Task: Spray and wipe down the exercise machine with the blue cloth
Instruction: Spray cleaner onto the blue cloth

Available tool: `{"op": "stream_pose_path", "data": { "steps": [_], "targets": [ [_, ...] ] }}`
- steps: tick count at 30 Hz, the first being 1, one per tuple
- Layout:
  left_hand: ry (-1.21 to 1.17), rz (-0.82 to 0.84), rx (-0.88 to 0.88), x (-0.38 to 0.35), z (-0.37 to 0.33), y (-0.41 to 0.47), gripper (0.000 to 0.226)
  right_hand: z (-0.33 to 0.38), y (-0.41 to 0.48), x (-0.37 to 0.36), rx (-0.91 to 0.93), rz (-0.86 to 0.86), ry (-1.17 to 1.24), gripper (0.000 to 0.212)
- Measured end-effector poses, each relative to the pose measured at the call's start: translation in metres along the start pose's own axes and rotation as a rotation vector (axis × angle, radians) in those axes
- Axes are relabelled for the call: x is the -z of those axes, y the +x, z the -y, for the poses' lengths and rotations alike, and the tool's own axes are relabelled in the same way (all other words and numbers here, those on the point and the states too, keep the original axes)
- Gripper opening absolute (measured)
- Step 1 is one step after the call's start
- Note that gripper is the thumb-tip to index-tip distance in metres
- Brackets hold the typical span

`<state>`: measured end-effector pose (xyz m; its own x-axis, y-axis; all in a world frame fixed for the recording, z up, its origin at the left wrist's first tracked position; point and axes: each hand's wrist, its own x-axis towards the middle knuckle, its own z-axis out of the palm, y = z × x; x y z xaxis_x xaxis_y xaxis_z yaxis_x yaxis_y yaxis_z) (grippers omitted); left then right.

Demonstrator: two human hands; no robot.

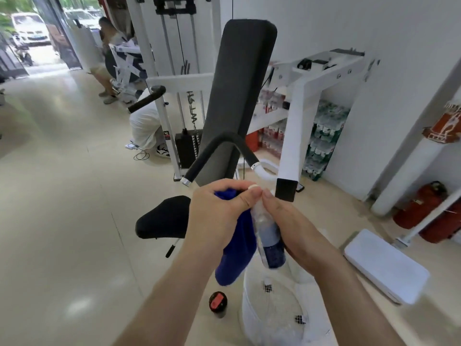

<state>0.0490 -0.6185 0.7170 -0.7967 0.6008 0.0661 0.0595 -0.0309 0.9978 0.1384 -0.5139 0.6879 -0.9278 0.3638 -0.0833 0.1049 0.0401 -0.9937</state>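
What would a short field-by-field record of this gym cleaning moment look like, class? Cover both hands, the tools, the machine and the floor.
left hand: grips the blue cloth, fingertips at the bottle's white cap
right hand: holds the spray bottle, tilted
machine: black back pad upright, black seat below, neither touched
floor: white bucket, small black-and-red container
stage: wiping not yet begun

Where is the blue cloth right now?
Centre of the head view: the blue cloth hangs from the left hand, beside the spray bottle in the right hand.
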Motion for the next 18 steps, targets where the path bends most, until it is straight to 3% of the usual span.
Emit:
{"op": "stream_pose_path", "data": {
  "steps": [6, 10, 14, 17, 18],
  "targets": [
    [-0.088, 0.067, 0.100, 0.067, 0.021, 0.025, 0.004, -0.003, 0.033, -0.059, -0.059, -0.062, 0.031, 0.042],
    [-0.100, 0.088, 0.174, 0.091, 0.034, 0.041, 0.010, -0.001, 0.055, -0.076, -0.125, -0.065, 0.027, 0.036],
    [-0.046, 0.121, 0.282, 0.110, 0.050, 0.066, 0.016, -0.010, 0.090, -0.092, -0.188, -0.170, 0.046, 0.051],
    [-0.022, 0.056, 0.357, 0.123, 0.062, 0.089, 0.004, -0.014, 0.121, -0.095, -0.278, -0.311, 0.052, 0.056],
    [-0.015, 0.044, 0.370, 0.128, 0.067, 0.098, 0.011, -0.015, 0.132, -0.094, -0.298, -0.317, 0.056, 0.058]
  ]
}}
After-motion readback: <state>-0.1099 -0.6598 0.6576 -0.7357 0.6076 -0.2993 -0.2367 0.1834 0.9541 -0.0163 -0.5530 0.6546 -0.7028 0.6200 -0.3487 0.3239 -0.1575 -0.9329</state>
